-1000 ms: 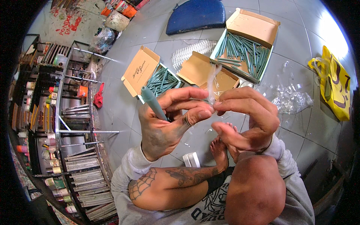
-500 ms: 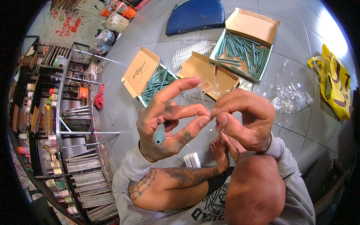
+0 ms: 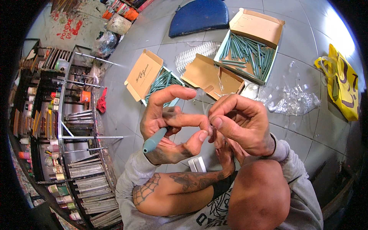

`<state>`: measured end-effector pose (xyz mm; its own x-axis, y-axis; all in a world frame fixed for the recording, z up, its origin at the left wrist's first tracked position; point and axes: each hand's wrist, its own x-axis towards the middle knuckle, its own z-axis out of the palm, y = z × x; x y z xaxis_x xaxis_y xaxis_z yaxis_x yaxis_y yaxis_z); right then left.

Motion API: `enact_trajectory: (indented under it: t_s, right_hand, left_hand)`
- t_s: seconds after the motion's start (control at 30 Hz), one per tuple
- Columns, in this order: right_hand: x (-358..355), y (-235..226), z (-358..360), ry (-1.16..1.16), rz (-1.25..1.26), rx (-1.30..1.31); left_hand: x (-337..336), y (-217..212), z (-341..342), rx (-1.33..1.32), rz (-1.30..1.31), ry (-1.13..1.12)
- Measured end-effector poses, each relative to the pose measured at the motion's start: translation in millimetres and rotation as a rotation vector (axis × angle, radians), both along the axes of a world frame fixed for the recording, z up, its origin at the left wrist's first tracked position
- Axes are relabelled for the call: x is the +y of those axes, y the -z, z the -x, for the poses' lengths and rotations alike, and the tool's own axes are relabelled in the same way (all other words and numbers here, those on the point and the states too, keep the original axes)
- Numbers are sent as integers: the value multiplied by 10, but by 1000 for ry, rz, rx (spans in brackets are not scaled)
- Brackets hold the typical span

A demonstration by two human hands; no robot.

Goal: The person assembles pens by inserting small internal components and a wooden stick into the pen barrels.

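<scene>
My left hand (image 3: 160, 119) holds a teal pen-like tube (image 3: 156, 139) in its curled fingers, the tapered end jutting toward the lower left. Its index finger is raised, and its thumb and another finger close together near my right fingertips. My right hand (image 3: 245, 128) pinches at that spot, where a thin clear strip (image 3: 205, 100) shows; its lower end is hidden by the fingers. Beyond my hands, many similar teal tubes (image 3: 251, 50) fill an open box at the far right, and more tubes (image 3: 165, 82) fill a smaller box at the left.
Between the boxes lies an open cardboard tray (image 3: 201, 74) with small white pieces, behind it a row of clear plastic holders (image 3: 197, 53). Crumpled clear plastic (image 3: 293, 102) and a yellow bag (image 3: 341, 84) lie right. A blue cushion (image 3: 199, 17) is far off; a metal rack (image 3: 61, 115) stands left.
Both hands have shifted slightly left. The teal tube has swung so its tip points further to the lower left, and my left thumb has bent and dropped lower.
</scene>
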<state>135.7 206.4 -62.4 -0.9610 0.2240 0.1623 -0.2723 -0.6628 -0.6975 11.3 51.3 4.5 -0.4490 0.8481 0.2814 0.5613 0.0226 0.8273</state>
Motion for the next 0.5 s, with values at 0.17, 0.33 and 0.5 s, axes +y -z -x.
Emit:
enact_trajectory:
  t_s: [0.17, 0.33, 0.5]
  right_hand:
    - [-7, 25, 10, 8, 12, 37]
    - [17, -28, -5, -20, 37, 16]
    - [13, 17, 14, 31, -30, 79]
  left_hand:
    - [18, -55, -3, -68, 66, -9]
    - [42, 12, -6, -86, -12, -5]
    - [26, -12, 1, -28, 13, 3]
